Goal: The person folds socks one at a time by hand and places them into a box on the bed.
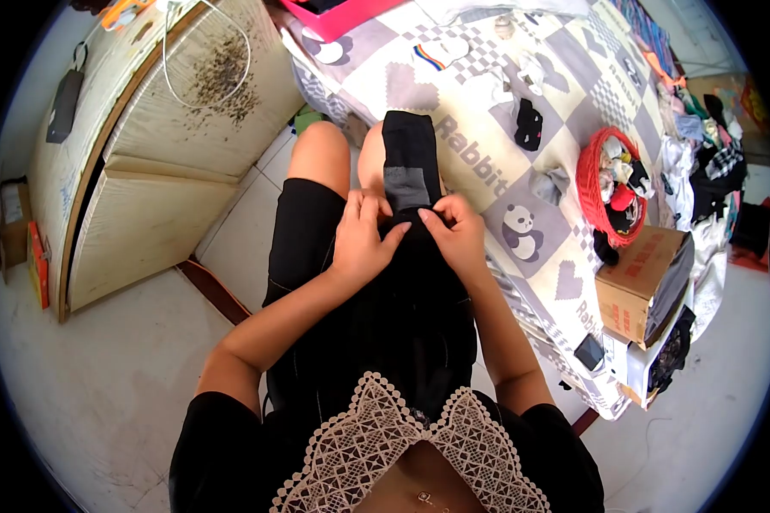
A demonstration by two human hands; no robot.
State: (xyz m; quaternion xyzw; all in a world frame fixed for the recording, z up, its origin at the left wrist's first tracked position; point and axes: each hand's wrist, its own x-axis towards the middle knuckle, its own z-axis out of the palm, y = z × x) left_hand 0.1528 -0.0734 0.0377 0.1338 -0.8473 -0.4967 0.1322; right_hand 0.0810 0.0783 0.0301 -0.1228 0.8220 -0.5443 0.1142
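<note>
A black sock (411,141) with a grey patch lies flat over my knee, its foot end pointing away from me. My left hand (366,232) is closed at the sock's near end, thumb and fingers pinching the dark fabric. On the other side, my right hand (456,231) pinches the same end, its thumb close to the left thumb. Black shorts under the hands make the sock's near edge hard to make out.
On my right is a bed with a panda-print sheet (479,201). It bears a red basket (583,184) of rolled socks, a dark sock (529,126), a cardboard box (624,286) and a phone (589,351). A wooden cabinet (145,231) stands left.
</note>
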